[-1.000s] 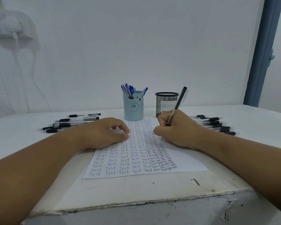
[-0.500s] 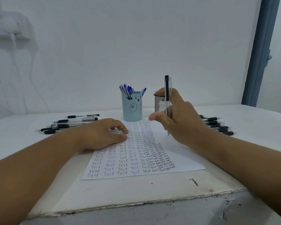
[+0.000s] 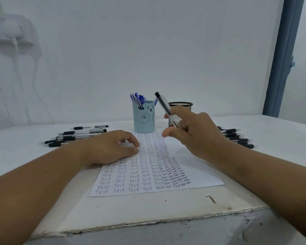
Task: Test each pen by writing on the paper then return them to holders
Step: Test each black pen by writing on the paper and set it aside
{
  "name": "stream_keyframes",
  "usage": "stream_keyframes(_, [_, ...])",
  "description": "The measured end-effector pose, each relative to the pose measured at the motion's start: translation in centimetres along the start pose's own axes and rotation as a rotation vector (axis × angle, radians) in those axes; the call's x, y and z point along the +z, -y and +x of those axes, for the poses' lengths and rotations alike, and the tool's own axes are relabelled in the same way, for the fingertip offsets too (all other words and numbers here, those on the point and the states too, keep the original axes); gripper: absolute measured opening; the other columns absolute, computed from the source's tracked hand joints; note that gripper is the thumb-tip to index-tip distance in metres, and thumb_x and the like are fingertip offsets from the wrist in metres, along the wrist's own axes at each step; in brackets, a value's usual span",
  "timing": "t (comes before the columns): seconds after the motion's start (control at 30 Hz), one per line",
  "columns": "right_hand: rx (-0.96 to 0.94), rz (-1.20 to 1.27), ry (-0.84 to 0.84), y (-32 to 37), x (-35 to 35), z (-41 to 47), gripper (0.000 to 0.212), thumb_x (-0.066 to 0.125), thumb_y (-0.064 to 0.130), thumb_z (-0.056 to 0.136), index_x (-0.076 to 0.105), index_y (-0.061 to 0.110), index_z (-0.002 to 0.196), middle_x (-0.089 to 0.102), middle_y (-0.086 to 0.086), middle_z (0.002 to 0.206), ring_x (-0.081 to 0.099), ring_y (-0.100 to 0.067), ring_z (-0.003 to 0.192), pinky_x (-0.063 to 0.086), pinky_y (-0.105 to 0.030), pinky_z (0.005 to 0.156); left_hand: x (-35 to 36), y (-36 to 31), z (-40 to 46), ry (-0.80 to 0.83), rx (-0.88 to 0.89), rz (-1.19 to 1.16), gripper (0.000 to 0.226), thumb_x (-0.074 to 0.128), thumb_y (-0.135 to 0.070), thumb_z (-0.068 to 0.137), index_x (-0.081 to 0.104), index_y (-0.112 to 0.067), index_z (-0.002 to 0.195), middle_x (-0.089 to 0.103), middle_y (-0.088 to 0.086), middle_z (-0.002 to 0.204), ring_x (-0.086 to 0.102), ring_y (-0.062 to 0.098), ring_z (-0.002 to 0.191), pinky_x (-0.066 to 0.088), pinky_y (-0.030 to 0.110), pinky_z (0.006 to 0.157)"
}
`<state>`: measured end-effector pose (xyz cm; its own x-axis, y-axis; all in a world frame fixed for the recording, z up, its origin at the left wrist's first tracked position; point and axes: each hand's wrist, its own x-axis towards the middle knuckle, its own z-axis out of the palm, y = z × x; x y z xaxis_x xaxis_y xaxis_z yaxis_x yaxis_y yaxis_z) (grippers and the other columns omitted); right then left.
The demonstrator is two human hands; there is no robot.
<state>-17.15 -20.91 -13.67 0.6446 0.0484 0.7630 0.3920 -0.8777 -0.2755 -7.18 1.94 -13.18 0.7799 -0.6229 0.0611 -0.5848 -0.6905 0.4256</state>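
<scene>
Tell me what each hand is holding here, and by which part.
The right hand holds a black pen by its lower barrel, cap end up. The left hand holds nothing; it rests on the paper.

The raised right hand [image 3: 193,131] hides the lower end of the black-capped clear pen [image 3: 163,105] it pinches, most of the black wire-mesh holder [image 3: 181,104] and the inner ends of the black-gripped pens lying at the right [image 3: 237,137], while both forearms run past the frame's bottom edge.
</scene>
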Motion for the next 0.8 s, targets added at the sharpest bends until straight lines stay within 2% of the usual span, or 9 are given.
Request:
stream_keyframes(0.13, [-0.028, -0.113, -0.034, -0.7, -0.2, 0.3, 0.035, 0.058, 0.056, 0.094, 0.072, 0.025, 0.103, 0.057, 0.014, 0.075, 0.052, -0.001, 0.067, 0.042, -0.032, 0.062, 0.0, -0.1, 0.0, -0.01, 0.002, 0.008, 0.019, 0.061, -0.052, 0.093, 0.063, -0.048, 0.111, 0.049, -0.023, 0.117, 0.047, -0.006, 0.098, 0.032, 0.024, 0.094])
stream_keyframes(0.2, [-0.015, -0.255, -0.007, -1.6, -0.3, 0.6, 0.024, 0.059, 0.04, 0.099, 0.074, 0.022, 0.099, 0.055, 0.008, 0.089, 0.056, -0.012, 0.084, 0.041, -0.034, 0.073, 0.0, -0.1, 0.0, -0.007, 0.004, -0.004, 0.019, 0.061, -0.05, 0.093, 0.063, -0.047, 0.112, 0.048, -0.025, 0.114, 0.045, -0.011, 0.094, 0.032, 0.024, 0.093])
stream_keyframes(0.3, [0.102, -0.457, 0.085, -2.9, -1.2, 1.4, 0.022, 0.059, 0.017, 0.099, 0.073, 0.02, 0.116, 0.055, -0.001, 0.099, 0.054, -0.028, 0.104, 0.042, -0.04, 0.089, 0.0, -0.2, -0.1, -0.003, 0.005, -0.005, 0.02, 0.061, -0.049, 0.094, 0.063, -0.046, 0.113, 0.046, -0.028, 0.11, 0.043, -0.014, 0.091, 0.032, 0.024, 0.091])
stream_keyframes(0.37, [0.208, -0.518, 0.127, -3.6, -2.3, 1.7, 0.031, 0.056, 0.006, 0.096, 0.067, 0.02, 0.122, 0.058, 0.0, 0.096, 0.056, -0.028, 0.104, 0.045, -0.039, 0.089, 0.0, -0.2, -0.1, -0.006, 0.005, -0.01, 0.019, 0.06, -0.05, 0.094, 0.063, -0.046, 0.113, 0.045, -0.03, 0.108, 0.043, -0.014, 0.092, 0.032, 0.024, 0.092])
stream_keyframes(0.43, [0.307, -0.539, 0.138, -4.3, -3.5, 1.5, 0.032, 0.054, 0.0, 0.092, 0.069, 0.02, 0.113, 0.055, 0.008, 0.087, 0.059, -0.024, 0.099, 0.043, -0.033, 0.082, 0.1, -0.1, 0.0, -0.009, 0.009, -0.011, 0.019, 0.06, -0.05, 0.094, 0.063, -0.047, 0.112, 0.044, -0.034, 0.108, 0.043, -0.015, 0.094, 0.032, 0.025, 0.092])
stream_keyframes(0.57, [0.541, -0.56, 0.241, -5.1, -4.4, 1.4, 0.047, 0.052, -0.007, 0.086, 0.072, 0.02, 0.119, 0.063, -0.001, 0.116, 0.062, -0.026, 0.11, 0.054, -0.038, 0.093, 0.1, 0.2, 0.2, -0.011, 0.016, -0.01, 0.018, 0.061, -0.052, 0.093, 0.063, -0.048, 0.11, 0.044, -0.035, 0.111, 0.042, -0.016, 0.097, 0.032, 0.025, 0.093])
stream_keyframes(0.63, [0.588, -0.596, 0.289, -5.8, -4.5, 1.2, 0.049, 0.049, -0.007, 0.085, 0.073, 0.022, 0.116, 0.065, -0.001, 0.118, 0.063, -0.027, 0.109, 0.057, -0.037, 0.089, 0.1, 0.1, 0.2, -0.005, 0.014, -0.013, 0.017, 0.061, -0.051, 0.093, 0.063, -0.047, 0.11, 0.045, -0.034, 0.111, 0.042, -0.016, 0.096, 0.032, 0.025, 0.092])
stream_keyframes(0.73, [0.615, -0.653, 0.408, -6.8, -4.0, 1.0, 0.037, 0.048, -0.006, 0.086, 0.072, 0.015, 0.105, 0.067, -0.004, 0.112, 0.064, -0.026, 0.095, 0.054, -0.032, 0.077, 0.1, 0.1, 0.2, -0.002, 0.018, -0.009, 0.017, 0.06, -0.05, 0.094, 0.062, -0.047, 0.11, 0.046, -0.031, 0.112, 0.042, -0.016, 0.096, 0.032, 0.025, 0.094])
stream_keyframes(0.8, [0.629, -0.674, 0.487, -7.3, -3.4, 0.9, 0.021, 0.044, -0.002, 0.091, 0.06, 0.011, 0.093, 0.063, -0.007, 0.114, 0.055, -0.024, 0.089, 0.047, -0.029, 0.072, 0.1, 0.2, 0.2, -0.005, 0.015, -0.01, 0.017, 0.061, -0.05, 0.093, 0.062, -0.048, 0.11, 0.049, -0.026, 0.116, 0.043, -0.014, 0.098, 0.032, 0.025, 0.095])
